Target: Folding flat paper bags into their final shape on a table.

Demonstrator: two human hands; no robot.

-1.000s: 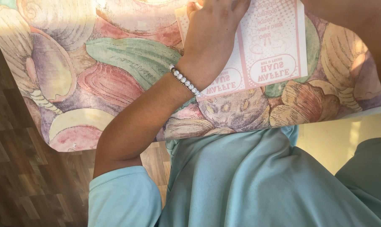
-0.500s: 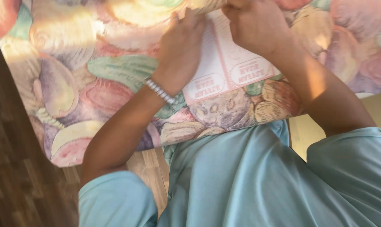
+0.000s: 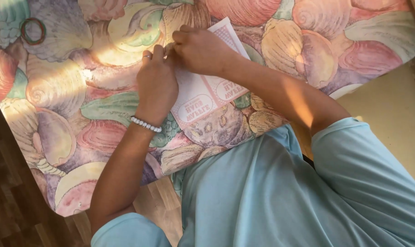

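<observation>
Both the left hand (image 3: 157, 84) and right hand (image 3: 200, 50) pinch the white-and-pink paper packet (image 3: 203, 93), seemingly steadying it flat on the shell-patterned surface (image 3: 70, 105).

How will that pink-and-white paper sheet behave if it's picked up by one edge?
The paper sheet lies thin and flat on the shell-patterned tablecloth, so it probably droops and weighs little. Both the left hand and right hand press it, hinting it slides or creases easily.
</observation>
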